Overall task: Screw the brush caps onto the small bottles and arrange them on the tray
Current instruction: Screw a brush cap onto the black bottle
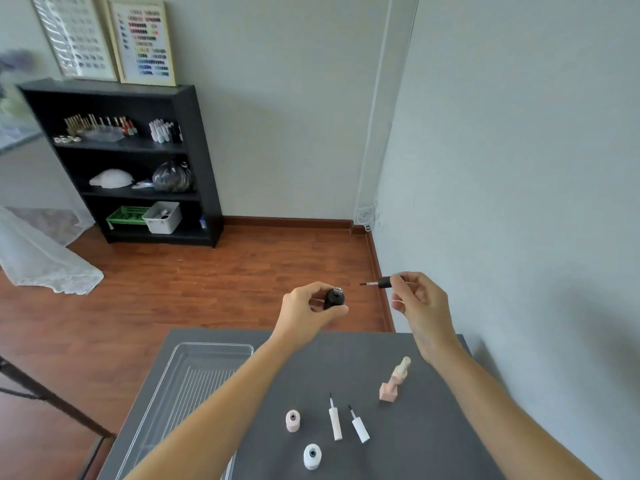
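My left hand grips a small black bottle with its neck open, held up beyond the table's far edge. My right hand pinches a black brush cap, its brush pointing left toward the bottle with a small gap between them. On the grey table stand an open pink bottle and an open white bottle. Two white brush caps lie beside them. A capped pink bottle lies on its side. The clear plastic tray sits at the left, nothing visible in it.
The table stands close to the grey wall on the right. Beyond it lies wood floor, a black shelf unit with bottles and bins, and white fabric at the left.
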Available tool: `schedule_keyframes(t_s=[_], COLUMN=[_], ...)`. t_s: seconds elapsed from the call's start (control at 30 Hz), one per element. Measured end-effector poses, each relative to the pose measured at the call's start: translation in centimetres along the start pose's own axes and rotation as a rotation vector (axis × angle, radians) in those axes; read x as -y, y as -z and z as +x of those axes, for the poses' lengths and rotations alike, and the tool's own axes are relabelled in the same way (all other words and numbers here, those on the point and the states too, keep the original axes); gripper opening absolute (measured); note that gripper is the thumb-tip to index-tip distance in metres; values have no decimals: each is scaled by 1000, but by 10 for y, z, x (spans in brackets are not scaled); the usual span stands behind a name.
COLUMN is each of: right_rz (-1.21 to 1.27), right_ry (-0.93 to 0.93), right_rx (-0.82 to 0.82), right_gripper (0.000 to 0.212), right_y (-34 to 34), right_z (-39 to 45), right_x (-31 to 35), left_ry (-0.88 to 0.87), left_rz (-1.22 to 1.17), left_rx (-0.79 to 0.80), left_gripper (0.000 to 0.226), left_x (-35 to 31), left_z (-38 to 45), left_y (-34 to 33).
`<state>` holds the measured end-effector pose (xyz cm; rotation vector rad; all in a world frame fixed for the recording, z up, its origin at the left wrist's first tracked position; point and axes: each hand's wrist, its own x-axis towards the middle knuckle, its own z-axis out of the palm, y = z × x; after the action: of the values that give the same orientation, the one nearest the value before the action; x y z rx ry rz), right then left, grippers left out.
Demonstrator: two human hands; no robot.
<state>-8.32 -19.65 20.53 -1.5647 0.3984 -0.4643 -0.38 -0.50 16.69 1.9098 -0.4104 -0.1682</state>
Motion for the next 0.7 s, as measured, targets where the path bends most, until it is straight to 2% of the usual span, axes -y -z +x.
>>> schedule_keyframes(t_s=[0.17, 0.4, 0.7], right_rz=[37, -366, -498], right_ry=[251, 592, 699], right_rx=[165, 233, 285], right_gripper=[5, 12, 14], right_y=[-9, -24, -31], right_z=[28, 46, 46], right_x=[81, 155, 186], left_ry=[-111, -243, -292], left_rz=[-51, -40, -10], left_rx=[-133, -221, -237], left_gripper=[18, 18, 18], left_x=[-58, -109, -135], left_z=[20, 36, 34], left_y=[14, 32, 42])
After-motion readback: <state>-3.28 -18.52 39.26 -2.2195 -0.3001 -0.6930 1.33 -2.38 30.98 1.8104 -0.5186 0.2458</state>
